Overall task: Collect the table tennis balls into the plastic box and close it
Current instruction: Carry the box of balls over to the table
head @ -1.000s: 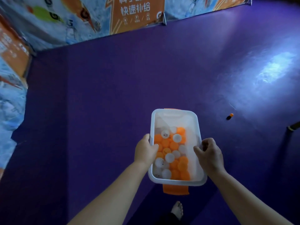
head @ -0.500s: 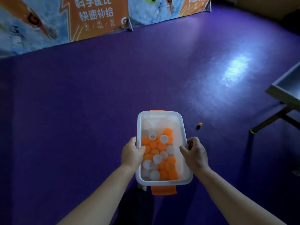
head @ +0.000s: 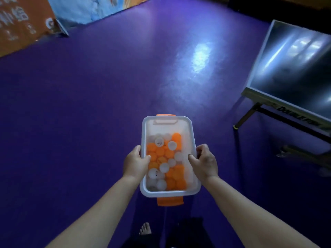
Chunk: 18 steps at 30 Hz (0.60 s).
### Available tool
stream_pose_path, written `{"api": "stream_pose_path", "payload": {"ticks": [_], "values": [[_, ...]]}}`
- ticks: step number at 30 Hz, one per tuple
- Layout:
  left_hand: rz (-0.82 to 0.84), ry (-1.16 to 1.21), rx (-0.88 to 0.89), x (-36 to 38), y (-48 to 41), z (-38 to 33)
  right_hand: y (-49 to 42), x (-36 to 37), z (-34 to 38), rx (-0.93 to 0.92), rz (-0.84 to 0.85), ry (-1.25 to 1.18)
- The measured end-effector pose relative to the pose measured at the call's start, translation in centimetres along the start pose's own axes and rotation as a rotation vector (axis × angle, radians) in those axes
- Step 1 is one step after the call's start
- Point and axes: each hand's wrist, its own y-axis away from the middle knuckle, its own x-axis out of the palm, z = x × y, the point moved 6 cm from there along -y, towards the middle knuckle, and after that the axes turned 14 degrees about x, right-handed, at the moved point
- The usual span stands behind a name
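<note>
I carry a clear plastic box (head: 167,119) with a white rim and orange clasps at its near and far ends, held level above the purple floor. It has no lid on and holds several orange and white table tennis balls (head: 165,165). My left hand (head: 136,162) grips the left rim, thumb inside. On the right rim sits my right hand (head: 204,161), fingers curled over the edge.
A table tennis table (head: 293,68) on metal legs stands at the right. Printed barrier boards (head: 26,24) line the far left. The purple floor (head: 89,104) stretches ahead. My bare foot (head: 145,229) shows below the box.
My view has swung to the right: the barriers slid left and the table came into view. The small dark and orange object on the floor is out of sight. Both hands keep their hold.
</note>
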Motion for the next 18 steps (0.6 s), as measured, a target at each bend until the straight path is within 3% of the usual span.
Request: {"api": "stream_pose_path", "payload": {"ticks": [12,18], "values": [[0.103,0.064,0.05,13.5,-20.4,-6.5,-23.0,-4.3,0.6,0.094,-0.046,0.008],[0.066,0.106,-0.144,19.2,-29.8,-5.7,-35.4,-3.0,1.5,0.138,0.116,0.088]]}}
